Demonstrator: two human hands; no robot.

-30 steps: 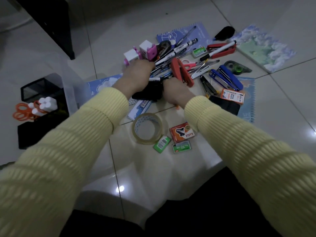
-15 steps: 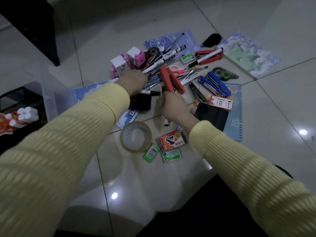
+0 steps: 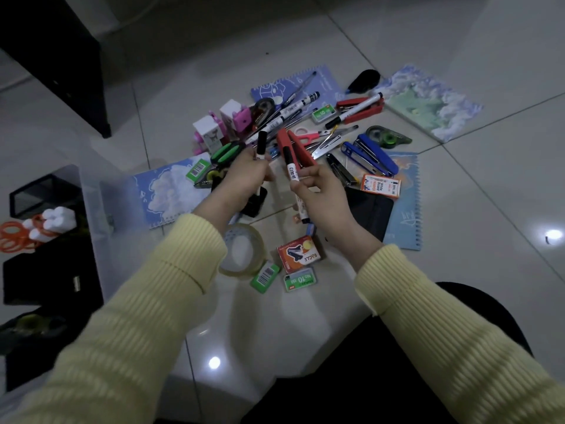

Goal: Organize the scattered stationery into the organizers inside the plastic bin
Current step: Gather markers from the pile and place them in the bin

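Scattered stationery covers the tiled floor ahead of me. My left hand [image 3: 244, 175] grips a black-capped marker [image 3: 261, 142] held upright above the pile. My right hand [image 3: 321, 191] holds another white marker with a black cap [image 3: 290, 166], tilted, lifted off the floor. Behind the markers lies a red stapler [image 3: 295, 146]. The clear plastic bin [image 3: 91, 203] stands at the left, with black mesh organizers [image 3: 39, 191] inside; orange scissors [image 3: 12, 237] and white pieces [image 3: 58, 221] sit in one of them.
Around the pile lie blue notebooks [image 3: 171, 191], a tape roll [image 3: 241, 255], staple boxes [image 3: 299, 254], a blue stapler [image 3: 373, 156], pink scissors [image 3: 308, 134], green-handled scissors [image 3: 227, 151], correction tapes [image 3: 385, 137] and a black pouch [image 3: 370, 209]. Dark furniture [image 3: 61, 56] stands at the back left.
Both hands have risen out of the pile, each now holding a marker upright. The green-handled scissors, hidden before under my left hand, show now.
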